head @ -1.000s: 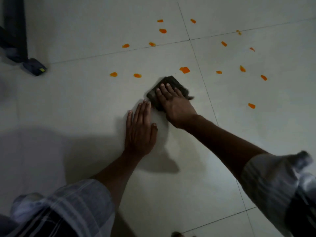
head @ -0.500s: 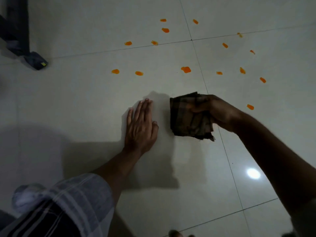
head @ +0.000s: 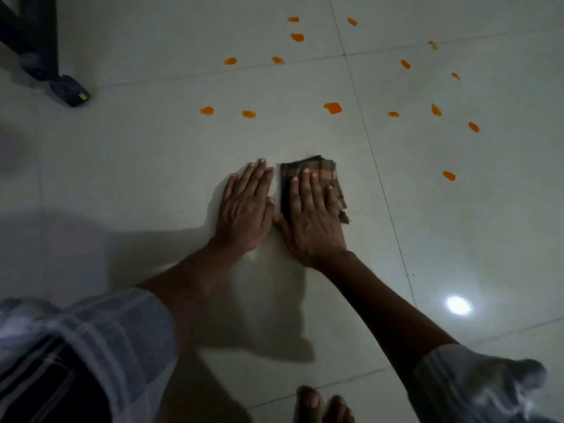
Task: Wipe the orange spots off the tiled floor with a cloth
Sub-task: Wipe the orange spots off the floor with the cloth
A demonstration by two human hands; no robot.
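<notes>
Pressing flat on the folded dark checked cloth point(head: 308, 174), the right hand point(head: 311, 218) lies palm down with its fingers straight and close together, covering the near part of the cloth; the far edge and right side of the cloth show beyond the fingertips, and a frayed corner sticks out by the little-finger side; the cloth lies on the pale tiled floor point(head: 146, 166), just left of a grout line. Just beside it, the left hand point(head: 245, 209) rests flat on the bare tile, fingers straight and together, its thumb side nearly touching the cloth's left edge; it holds nothing. Both forearms reach in from rolled checked sleeves point(head: 100, 340) at the bottom corners. Beyond the hands, well apart from the cloth, the orange spots point(head: 332, 107) lie scattered in a loose arc across several tiles; about 14 can be counted. A dark furniture leg point(head: 68, 93) stands at the upper left; toes point(head: 311, 403) show at the bottom edge; a bright light reflection point(head: 458, 305) sits on the tile at the right.
</notes>
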